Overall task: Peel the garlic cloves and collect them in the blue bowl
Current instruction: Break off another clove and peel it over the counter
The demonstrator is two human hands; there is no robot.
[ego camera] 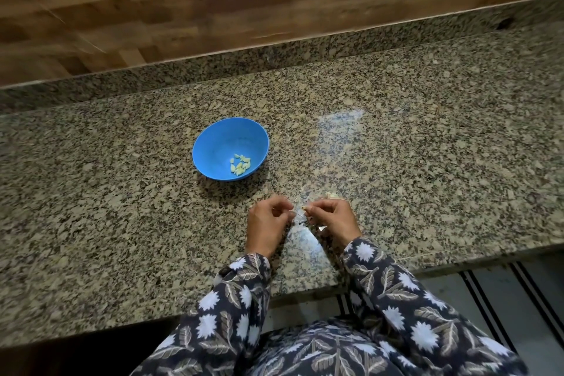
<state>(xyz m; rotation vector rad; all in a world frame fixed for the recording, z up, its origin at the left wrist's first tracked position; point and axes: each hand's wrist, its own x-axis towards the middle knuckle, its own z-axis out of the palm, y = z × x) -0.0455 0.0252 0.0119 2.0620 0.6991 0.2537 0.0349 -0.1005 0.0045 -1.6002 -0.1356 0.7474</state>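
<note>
A small pale garlic clove is pinched at the fingertips of the right hand; the left hand, fingers curled, pinches what looks like its papery skin. Farther off, leftward, the round blue plastic bowl holds roughly a dozen peeled cloves. Pale pieces just beyond the right hand, on the speckled granite counter, probably remain to peel

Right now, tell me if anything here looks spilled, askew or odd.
Nothing stands out. The blue bowl sits upright on the counter, peeled cloves inside, none spilled. The left hand and right hand pinch a garlic clove.
</note>
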